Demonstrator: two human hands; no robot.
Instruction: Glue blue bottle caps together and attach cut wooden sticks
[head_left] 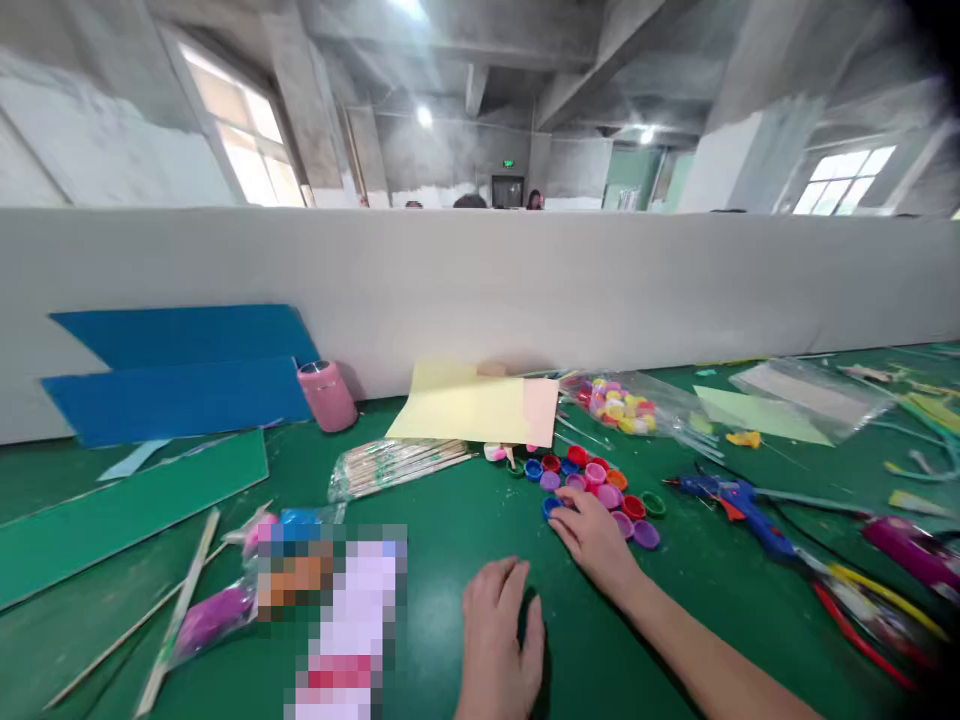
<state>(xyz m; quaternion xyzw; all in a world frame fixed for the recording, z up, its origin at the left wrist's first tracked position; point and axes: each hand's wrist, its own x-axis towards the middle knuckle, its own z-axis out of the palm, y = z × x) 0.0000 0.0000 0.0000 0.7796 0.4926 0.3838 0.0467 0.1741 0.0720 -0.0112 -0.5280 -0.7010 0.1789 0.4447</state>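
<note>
The right hand touches a blue cap at the left edge of the cap pile; whether its fingers grip it, I cannot tell. The left hand, thumb apart from its fingers, rests nearer than the pile on the green table, whose surface stretches open to the pile's left. A glue gun bounds the pile's right; behind the pile come a yellow sheet, the white partition and a concrete-beamed room.

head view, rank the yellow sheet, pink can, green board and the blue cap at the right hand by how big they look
1. Green board
2. Yellow sheet
3. Pink can
4. Blue cap, partly covered by the right hand
</note>
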